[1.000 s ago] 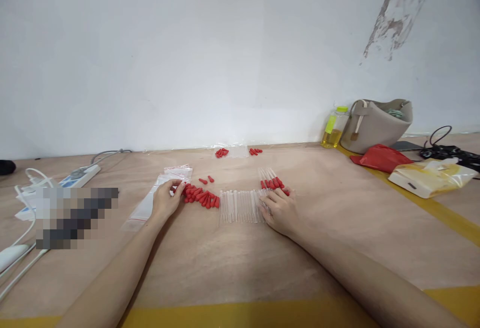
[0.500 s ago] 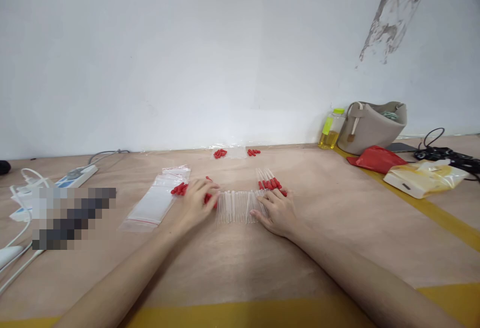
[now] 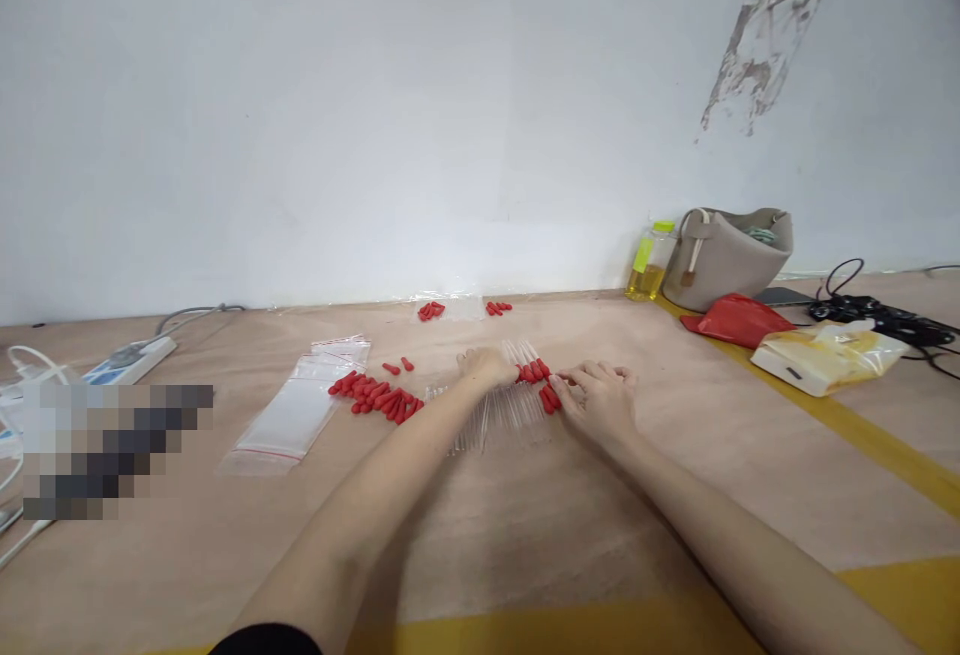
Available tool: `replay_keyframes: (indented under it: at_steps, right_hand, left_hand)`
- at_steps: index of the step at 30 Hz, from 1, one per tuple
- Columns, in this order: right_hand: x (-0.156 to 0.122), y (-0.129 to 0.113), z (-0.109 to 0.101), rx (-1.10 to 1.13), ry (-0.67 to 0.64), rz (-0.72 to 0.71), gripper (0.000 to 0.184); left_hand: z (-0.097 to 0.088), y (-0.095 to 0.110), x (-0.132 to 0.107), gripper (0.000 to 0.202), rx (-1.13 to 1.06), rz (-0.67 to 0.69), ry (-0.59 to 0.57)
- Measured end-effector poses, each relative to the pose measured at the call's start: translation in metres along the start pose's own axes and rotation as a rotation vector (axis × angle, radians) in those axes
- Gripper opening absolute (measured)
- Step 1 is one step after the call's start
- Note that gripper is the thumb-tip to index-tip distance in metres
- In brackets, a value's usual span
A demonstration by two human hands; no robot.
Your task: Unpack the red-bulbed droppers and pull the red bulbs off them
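Note:
Loose red rubber bulbs [image 3: 379,400] lie in a pile left of a row of clear glass dropper tubes [image 3: 487,425]. My left hand [image 3: 486,368] reaches across above this row, at the left edge of the droppers with red bulbs [image 3: 534,371]; its fingers are mostly hidden and smeared. My right hand [image 3: 604,400] rests to the right of the row, open with fingers apart, its thumb side close to two red bulbs [image 3: 550,398]. Whether it touches them I cannot tell.
Clear zip bags [image 3: 289,410] lie at left, near a power strip [image 3: 135,360]. Small red bulb groups [image 3: 431,311] lie by the wall. At right are a bottle [image 3: 649,265], a grey bag [image 3: 727,260], a red pouch [image 3: 739,320], a tissue pack [image 3: 825,355] and black cables [image 3: 877,315].
My left hand has moved right from the red bulb pile, across the tubes to the capped droppers. My right hand has shifted right, off the tubes, uncovering two red bulbs.

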State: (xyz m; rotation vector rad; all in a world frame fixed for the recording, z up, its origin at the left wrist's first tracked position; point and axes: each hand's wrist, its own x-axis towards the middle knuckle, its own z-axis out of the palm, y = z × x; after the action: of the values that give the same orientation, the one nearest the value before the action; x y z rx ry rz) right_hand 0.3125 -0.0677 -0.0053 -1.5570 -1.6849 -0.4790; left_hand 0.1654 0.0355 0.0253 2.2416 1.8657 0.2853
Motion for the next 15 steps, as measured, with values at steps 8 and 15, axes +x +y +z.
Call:
replay_keyframes:
  at_steps: [8, 15]
  right_hand:
    - [-0.004, -0.006, 0.002, 0.034, 0.008, -0.036, 0.019]
    - [-0.011, -0.02, 0.006, 0.157, 0.091, -0.212, 0.032]
  left_hand:
    - [-0.017, -0.02, 0.005, 0.022, -0.048, 0.034, 0.016]
    - [-0.042, -0.091, -0.068, 0.011, -0.051, 0.317, 0.175]
